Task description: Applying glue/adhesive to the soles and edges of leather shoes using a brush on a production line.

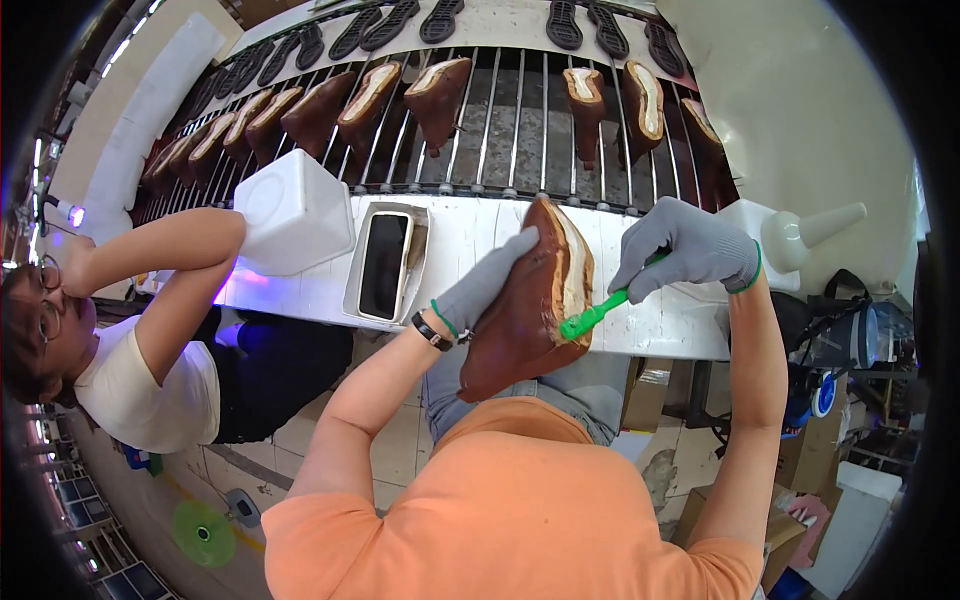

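My left hand (487, 283), in a grey glove, grips a brown leather boot upper (520, 325) by its side. The upper is tilted over the table's near edge, its pale underside facing right. In my gloved right hand (690, 248), the fingers are closed round the handle of a green brush (595, 315). The brush head touches the rim of the underside, low on the right. My right palm is hidden from view.
Several brown boot uppers (368, 105) lie on a roller conveyor (490, 120); dark soles (390, 25) line the shelf behind. On the white table (460, 225) are a white container (293, 212), a phone (386, 265) in a tray, and a nozzled bottle (800, 235). Another person (150, 380) sits at left.
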The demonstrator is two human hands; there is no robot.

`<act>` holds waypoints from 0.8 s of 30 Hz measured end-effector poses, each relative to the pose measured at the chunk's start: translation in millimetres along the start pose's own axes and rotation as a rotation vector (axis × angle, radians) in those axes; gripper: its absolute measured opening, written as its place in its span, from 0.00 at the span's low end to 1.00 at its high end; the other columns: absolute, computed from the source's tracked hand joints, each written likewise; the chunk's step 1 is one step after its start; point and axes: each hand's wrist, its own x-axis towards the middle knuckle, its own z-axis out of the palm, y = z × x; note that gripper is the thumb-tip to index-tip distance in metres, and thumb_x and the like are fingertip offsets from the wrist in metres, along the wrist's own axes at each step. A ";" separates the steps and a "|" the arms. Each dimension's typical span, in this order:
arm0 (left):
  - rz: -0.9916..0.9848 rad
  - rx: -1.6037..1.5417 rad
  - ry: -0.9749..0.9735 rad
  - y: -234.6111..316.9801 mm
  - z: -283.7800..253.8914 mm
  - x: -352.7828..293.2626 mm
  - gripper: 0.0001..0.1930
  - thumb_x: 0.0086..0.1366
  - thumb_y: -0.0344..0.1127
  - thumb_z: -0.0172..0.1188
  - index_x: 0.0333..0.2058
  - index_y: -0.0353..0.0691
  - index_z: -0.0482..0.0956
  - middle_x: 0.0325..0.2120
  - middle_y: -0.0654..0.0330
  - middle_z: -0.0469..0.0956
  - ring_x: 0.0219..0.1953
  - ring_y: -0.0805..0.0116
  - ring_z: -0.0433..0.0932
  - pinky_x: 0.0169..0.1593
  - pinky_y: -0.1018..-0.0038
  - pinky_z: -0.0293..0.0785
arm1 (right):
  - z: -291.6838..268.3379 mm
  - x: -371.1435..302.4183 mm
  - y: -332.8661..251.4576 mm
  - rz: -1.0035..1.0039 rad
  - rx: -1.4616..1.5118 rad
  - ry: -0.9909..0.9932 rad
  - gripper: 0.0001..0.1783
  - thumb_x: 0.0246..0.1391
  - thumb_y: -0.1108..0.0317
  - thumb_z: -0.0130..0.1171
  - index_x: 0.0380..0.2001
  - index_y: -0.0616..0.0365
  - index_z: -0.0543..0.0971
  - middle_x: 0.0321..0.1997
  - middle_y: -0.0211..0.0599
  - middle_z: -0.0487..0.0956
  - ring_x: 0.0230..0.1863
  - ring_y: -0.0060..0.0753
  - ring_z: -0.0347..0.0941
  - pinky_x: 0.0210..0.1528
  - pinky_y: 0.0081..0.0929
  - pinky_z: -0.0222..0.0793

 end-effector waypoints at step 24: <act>0.658 1.012 -0.191 -21.1 56.7 -57.0 0.26 0.63 0.43 0.67 0.54 0.33 0.75 0.47 0.60 0.81 0.50 0.72 0.79 0.58 0.73 0.74 | -22.6 5.7 35.1 -0.130 0.135 -0.076 0.15 0.43 0.69 0.73 0.34 0.66 0.86 0.25 0.38 0.82 0.26 0.22 0.75 0.29 0.17 0.67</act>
